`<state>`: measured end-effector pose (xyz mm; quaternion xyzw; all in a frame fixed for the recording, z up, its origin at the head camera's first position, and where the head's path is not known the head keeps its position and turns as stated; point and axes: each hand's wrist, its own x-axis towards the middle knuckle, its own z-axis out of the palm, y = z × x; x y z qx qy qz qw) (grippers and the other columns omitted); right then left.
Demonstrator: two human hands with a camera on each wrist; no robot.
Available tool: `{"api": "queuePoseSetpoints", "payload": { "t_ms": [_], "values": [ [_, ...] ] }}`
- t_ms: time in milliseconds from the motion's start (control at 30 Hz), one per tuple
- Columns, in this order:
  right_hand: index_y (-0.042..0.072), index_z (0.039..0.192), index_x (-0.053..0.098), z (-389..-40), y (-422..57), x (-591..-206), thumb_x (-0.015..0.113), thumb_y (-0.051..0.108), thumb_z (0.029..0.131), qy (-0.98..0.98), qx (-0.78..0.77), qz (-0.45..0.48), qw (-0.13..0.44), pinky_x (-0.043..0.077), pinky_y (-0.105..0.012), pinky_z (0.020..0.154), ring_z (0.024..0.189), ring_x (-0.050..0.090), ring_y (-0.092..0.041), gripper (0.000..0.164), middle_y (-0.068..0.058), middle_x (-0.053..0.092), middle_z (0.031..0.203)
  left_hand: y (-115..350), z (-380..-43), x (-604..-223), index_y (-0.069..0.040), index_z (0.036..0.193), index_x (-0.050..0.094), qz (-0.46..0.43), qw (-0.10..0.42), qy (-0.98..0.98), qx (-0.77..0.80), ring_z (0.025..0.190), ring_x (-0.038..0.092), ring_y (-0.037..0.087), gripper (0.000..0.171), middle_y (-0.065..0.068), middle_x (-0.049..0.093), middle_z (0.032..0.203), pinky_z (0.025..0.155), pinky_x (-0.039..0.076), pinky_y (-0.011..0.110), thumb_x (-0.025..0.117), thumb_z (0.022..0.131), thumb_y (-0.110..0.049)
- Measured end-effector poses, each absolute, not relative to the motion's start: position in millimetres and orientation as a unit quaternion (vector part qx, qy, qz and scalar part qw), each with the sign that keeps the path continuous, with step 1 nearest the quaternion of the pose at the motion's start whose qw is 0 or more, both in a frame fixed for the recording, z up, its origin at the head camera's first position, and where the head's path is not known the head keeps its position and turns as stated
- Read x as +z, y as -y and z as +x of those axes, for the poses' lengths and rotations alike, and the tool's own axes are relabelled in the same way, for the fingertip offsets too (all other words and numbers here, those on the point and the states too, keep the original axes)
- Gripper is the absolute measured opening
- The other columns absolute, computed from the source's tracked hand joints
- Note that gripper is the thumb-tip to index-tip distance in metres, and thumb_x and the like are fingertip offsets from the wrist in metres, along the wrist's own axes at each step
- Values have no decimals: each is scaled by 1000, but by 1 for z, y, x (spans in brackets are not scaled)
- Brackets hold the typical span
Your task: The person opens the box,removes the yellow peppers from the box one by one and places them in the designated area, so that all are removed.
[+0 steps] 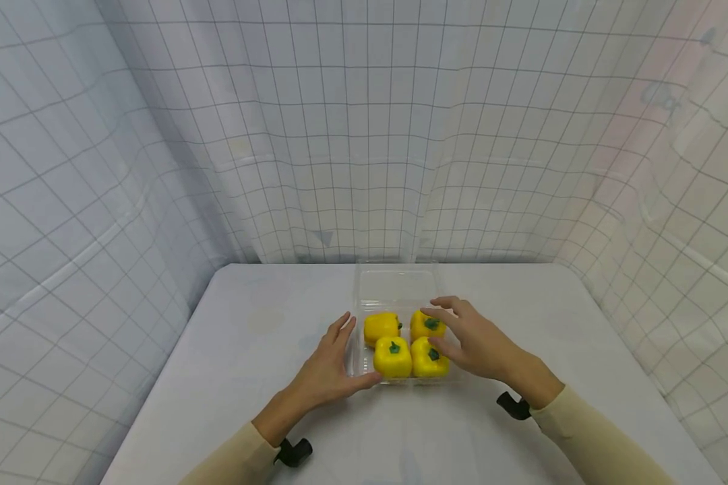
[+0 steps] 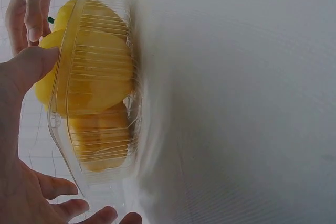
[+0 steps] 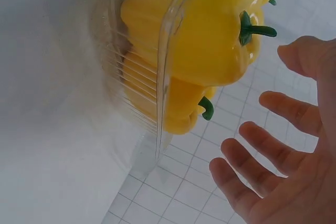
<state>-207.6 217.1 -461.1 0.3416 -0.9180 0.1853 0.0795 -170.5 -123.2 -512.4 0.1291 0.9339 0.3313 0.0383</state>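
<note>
Several yellow bell peppers with green stems sit in a clear plastic clamshell box, whose lid lies folded back behind it. My left hand is spread around the box's front left corner, thumb at the front rim and the other fingers along the left side; firm contact cannot be made out. Over the right-hand peppers hovers my right hand, fingers apart and slightly bent. In the right wrist view a gap shows between its fingertips and the nearest pepper, with nothing held.
The box stands on a white-covered table, towards the middle. White grid-patterned curtains hang behind the table and along both sides. A black wrist mount sits under the left sleeve, another under the right.
</note>
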Motion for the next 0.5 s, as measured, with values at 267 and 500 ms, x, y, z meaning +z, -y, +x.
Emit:
{"api": "queuePoseSetpoints", "payload": {
  "t_ms": [267, 500],
  "values": [
    [18, 159, 71, -201, -213, -462, 92, 44, 102, 906, 146, 384, 99, 68, -51, 108, 130, 74, -30, 66, -12, 68, 154, 123, -173, -514, -11, 187, 27, 143, 30, -947, 285, 170, 46, 48, 134, 10, 20, 197, 128, 48, 79, 80, 89, -85],
    [24, 162, 70, -195, -210, -465, 94, 53, 98, 911, 110, 385, 95, 68, -49, 103, 121, 72, -25, 74, -6, 70, 145, 124, -174, -516, -11, 187, 26, 151, 23, -955, 255, 171, 46, 46, 133, 8, 20, 198, 127, 49, 77, 74, 91, -89]
  ]
}}
